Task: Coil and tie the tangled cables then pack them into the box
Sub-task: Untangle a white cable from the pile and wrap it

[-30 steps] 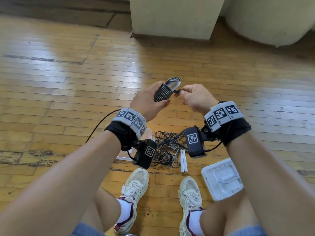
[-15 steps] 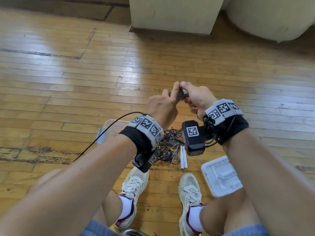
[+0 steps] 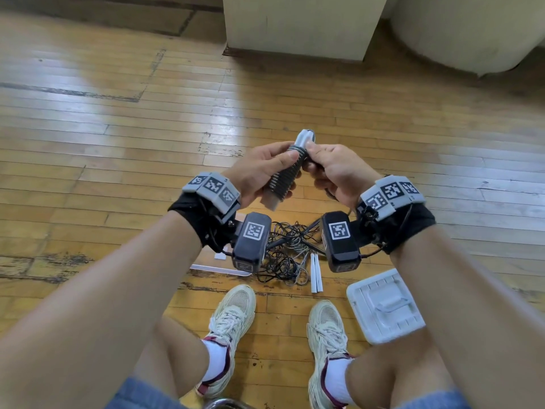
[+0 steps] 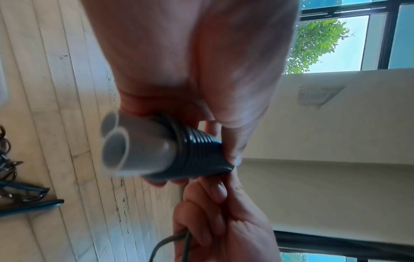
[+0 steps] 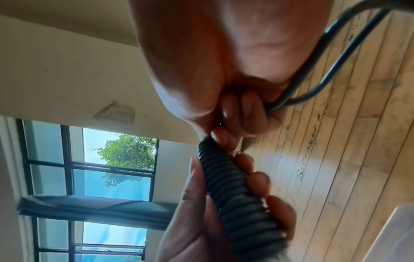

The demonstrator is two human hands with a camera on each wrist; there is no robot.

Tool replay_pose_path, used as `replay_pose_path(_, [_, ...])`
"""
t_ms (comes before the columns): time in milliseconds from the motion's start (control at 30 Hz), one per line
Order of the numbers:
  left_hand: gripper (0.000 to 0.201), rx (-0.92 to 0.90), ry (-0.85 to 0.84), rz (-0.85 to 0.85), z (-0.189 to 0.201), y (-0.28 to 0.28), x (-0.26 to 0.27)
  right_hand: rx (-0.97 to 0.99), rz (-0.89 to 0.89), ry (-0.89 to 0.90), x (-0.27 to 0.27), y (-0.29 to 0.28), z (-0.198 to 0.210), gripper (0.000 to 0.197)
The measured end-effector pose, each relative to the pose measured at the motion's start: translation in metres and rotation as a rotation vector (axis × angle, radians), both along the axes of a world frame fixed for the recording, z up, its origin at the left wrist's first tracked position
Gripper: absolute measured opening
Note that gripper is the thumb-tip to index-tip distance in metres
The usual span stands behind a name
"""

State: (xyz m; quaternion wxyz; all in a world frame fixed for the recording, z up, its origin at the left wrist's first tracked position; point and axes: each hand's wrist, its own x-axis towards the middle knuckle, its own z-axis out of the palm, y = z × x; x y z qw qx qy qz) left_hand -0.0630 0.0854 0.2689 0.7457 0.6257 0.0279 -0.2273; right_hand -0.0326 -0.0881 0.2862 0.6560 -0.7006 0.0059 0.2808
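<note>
left hand [image 3: 259, 172] grips ribbed black cable coil [image 3: 284, 180] on white tubes [image 4: 134, 147] | right hand [image 3: 336, 172] pinches cable end

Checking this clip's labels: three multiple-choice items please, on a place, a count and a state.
1. Where is the white ribbed plastic lid? A on a chair B on the wooden floor beside the right shoe C in a hand
2. How many loose white tubes lie on the floor? A one B two C four
3. The black cable in the left hand is: A wound in tight turns B hanging straight C cut
B, it lies flat by the shoe; B, a pair lies side by side; A, turns stack tightly.
</note>
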Motion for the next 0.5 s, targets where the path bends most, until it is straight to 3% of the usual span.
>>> replay_pose_path(133, [0.034, 0.150, -0.174, 0.119, -0.006, -0.002, 0.003, -0.020, 0.013, 0.017, -0.002, 0.000, 0.000, 0.027])
replay_pose_path(400, [0.046, 0.849, -0.452, 0.220, -0.007, -0.002, 0.006, -0.252, -0.016, -0.047, -0.005, 0.010, -0.007, 0.025])
replay_pose_path(500, [0.037, 1.027, -0.508, 0.193, -0.010, 0.004, 0.008, -0.293, -0.035, -0.060, -0.005, 0.011, -0.004, 0.028])
